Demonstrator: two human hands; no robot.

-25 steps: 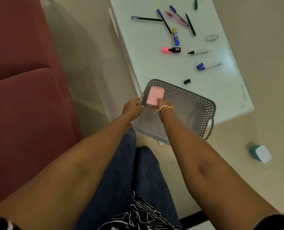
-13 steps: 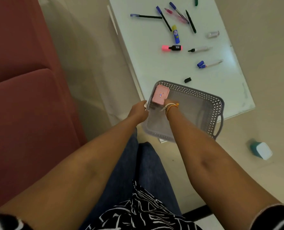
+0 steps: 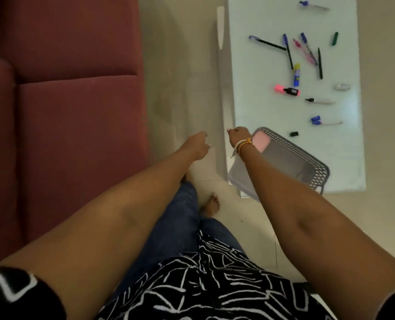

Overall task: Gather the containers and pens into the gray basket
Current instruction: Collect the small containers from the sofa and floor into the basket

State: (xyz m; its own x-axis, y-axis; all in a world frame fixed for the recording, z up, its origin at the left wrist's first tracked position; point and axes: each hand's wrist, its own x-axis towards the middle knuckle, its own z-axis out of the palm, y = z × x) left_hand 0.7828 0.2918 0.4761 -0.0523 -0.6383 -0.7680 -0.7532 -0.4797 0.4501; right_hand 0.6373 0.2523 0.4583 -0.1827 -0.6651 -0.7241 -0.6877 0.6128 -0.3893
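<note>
The gray basket (image 3: 307,155) sits on the near corner of the pale glass table (image 3: 256,100), overhanging its edge. A pink container (image 3: 262,140) lies inside at the basket's far left corner. My right hand (image 3: 238,135) hovers just left of the basket rim, holding nothing, fingers loosely curled. My left hand (image 3: 196,146) is further left over the floor, also holding nothing. Beyond the basket, scattered on the table, are a pink highlighter (image 3: 286,90), a glue stick (image 3: 297,75), several pens (image 3: 268,43), a blue-capped marker (image 3: 323,121), a black cap (image 3: 294,134) and a small clear container (image 3: 342,87).
A dark red sofa (image 3: 76,112) fills the left side. Beige floor lies between the sofa and the table, with my bare foot (image 3: 211,205) on it. One more pen (image 3: 314,5) lies at the table's far end.
My right hand let go of the pink container, which now lies in the basket. My left hand released the basket edge. Both hands moved left, off the basket.
</note>
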